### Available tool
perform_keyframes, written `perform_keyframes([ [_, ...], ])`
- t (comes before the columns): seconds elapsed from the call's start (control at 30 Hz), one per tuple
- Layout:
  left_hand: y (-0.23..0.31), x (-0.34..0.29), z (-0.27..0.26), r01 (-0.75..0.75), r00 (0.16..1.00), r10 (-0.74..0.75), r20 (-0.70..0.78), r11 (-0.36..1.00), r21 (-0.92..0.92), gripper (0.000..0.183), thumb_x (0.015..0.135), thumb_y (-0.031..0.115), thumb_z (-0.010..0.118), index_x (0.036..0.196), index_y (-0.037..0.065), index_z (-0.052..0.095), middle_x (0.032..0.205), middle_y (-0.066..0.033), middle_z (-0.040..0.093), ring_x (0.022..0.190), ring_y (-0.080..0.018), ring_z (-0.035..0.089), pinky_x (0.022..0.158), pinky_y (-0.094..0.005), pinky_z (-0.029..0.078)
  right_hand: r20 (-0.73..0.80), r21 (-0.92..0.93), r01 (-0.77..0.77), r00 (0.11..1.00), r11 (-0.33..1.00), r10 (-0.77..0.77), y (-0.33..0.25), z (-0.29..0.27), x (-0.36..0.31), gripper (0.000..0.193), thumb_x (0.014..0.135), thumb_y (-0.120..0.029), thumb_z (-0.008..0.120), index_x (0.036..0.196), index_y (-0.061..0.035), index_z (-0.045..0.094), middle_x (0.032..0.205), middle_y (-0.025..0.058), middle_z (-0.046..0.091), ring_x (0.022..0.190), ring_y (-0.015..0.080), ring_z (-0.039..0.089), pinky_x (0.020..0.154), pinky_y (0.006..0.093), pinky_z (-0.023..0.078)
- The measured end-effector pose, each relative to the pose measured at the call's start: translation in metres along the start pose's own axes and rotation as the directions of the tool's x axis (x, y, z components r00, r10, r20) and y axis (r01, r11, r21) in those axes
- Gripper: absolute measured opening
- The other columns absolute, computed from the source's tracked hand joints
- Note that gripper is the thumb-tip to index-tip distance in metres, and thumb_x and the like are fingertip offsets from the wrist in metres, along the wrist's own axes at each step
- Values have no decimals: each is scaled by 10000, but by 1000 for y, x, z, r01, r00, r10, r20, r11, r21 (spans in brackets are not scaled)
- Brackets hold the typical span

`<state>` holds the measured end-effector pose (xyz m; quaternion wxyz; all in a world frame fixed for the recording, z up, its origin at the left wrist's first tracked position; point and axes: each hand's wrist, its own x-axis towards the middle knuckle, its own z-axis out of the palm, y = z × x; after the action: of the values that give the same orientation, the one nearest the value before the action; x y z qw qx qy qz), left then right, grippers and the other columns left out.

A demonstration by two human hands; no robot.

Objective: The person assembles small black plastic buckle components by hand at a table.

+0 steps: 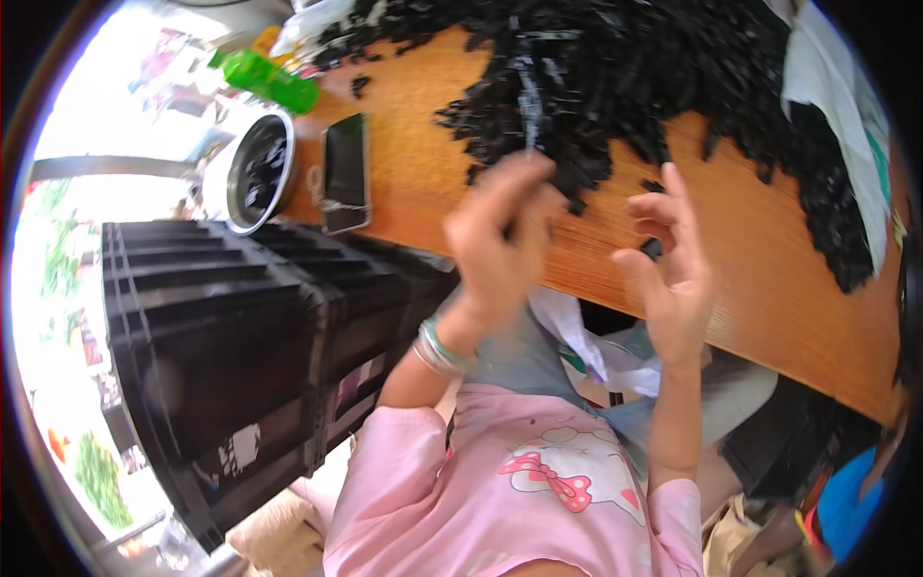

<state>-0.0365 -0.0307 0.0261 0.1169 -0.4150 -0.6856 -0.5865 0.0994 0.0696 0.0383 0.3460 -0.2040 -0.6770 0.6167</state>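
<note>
A large heap of small glossy black pieces [654, 77] spreads over the far part of the wooden table [413, 183]. My left hand [505, 236] is raised at the heap's near edge, its fingers bent and smeared by motion; whether anything is in them is hidden. To its right, above the table's near edge, my right hand [678, 264] has its fingers loosely curled and the thumb apart. A small black piece [652, 248] shows in the hollow of that hand. The exact kind of the pieces is too blurred to make out.
Left on the table are a phone [346, 168] with a cord, a metal bowl [286, 188] with dark contents, and a green bottle [274, 82] lying down. Black stacked crates [221, 346] stand at my left. White sheeting [836, 96] borders the heap at right.
</note>
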Motion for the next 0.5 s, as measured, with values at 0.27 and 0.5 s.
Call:
perform_keyframes([
  [0.27,-188,108,-233,418,814,118,-569,563,713,206,761,148,707,905,0,708,889,-169,665,846,-315,613,758,-397,485,43,62,-86,996,994,83,21,-21,1,340,881,0,591,1218,36,572,1101,99,592,1012,169,575,897,281,457],
  [0.5,-180,105,-137,179,958,16,-287,748,639,178,784,185,700,825,13,715,810,-134,684,747,-247,634,717,-348,488,26,17,-122,992,992,122,23,-27,-1,258,892,8,570,1144,48,611,1048,95,608,974,167,587,878,271,465],
])
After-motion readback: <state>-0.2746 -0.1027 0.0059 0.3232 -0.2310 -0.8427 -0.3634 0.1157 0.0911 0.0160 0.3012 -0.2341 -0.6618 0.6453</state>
